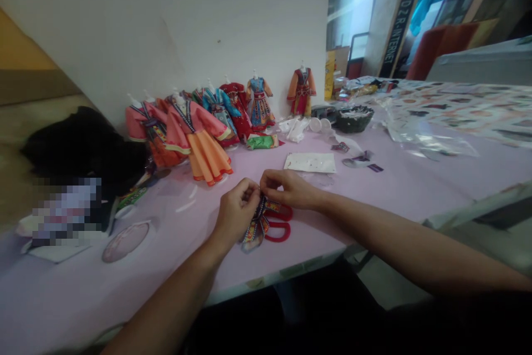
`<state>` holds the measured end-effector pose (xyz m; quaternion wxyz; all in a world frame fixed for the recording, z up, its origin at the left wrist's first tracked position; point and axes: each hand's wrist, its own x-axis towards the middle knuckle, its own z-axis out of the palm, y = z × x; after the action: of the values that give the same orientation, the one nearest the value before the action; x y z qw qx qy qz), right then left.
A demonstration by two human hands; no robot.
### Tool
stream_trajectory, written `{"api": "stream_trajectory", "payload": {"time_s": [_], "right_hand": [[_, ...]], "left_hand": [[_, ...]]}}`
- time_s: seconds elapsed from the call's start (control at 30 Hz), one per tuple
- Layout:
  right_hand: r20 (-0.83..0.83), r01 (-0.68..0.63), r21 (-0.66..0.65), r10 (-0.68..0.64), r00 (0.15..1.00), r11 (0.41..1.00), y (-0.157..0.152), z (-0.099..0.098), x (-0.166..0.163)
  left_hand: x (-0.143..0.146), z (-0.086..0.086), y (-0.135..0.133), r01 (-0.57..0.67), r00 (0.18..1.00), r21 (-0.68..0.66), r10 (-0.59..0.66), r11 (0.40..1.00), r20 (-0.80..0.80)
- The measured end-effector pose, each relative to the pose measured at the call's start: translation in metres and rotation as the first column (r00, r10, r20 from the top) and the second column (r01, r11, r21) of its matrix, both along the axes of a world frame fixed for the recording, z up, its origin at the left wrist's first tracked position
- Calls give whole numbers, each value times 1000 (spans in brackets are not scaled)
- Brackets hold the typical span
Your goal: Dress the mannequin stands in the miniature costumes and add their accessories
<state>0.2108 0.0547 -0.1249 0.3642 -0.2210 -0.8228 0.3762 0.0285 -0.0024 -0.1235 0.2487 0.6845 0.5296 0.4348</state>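
Near the table's front edge, my two hands meet fingertip to fingertip. My left hand (236, 206) is closed, pinching a patterned ribbon trim (258, 225) with dark, yellow and orange bands, whose ends hang down below the fingers. My right hand (288, 189) is also closed in a pinch right beside it, at the top of the trim; what is between its fingertips is too small to make out. Under and to the right of the trim lie scissors (281, 232) with red handles, their blades hidden.
Several doll dresses (208, 150) on stands line the wall. A green packet (262, 142), a white card (310, 163), a dark basket (354, 119) and ribbon scraps (363, 161) lie beyond my hands. At left are a round lace-like piece (126, 242) and a black cloth (83, 147).
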Motion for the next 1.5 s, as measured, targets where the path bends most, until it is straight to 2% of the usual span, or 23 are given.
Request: {"api": "stream_trajectory", "payload": {"time_s": [0.37,0.57,0.93,1.27,1.5], "right_hand": [[26,34,-9,-34,999,999,1,-3,-1],[27,49,-22,-48,998,999,1,-3,-1],[22,58,-33,-58,998,998,-3,1,-1],[37,88,-33,-87,996,996,-3,0,0],[14,74,-45,-73,997,996,-4,2,-1]], "left_hand": [[2,2,-5,-3,985,116,23,993,-172],[0,0,-5,-7,968,136,41,991,-247],[1,-2,-5,-24,971,140,56,990,-232],[2,-2,-8,-11,926,237,99,972,-365],[3,-1,-6,-8,964,171,53,985,-261]]}}
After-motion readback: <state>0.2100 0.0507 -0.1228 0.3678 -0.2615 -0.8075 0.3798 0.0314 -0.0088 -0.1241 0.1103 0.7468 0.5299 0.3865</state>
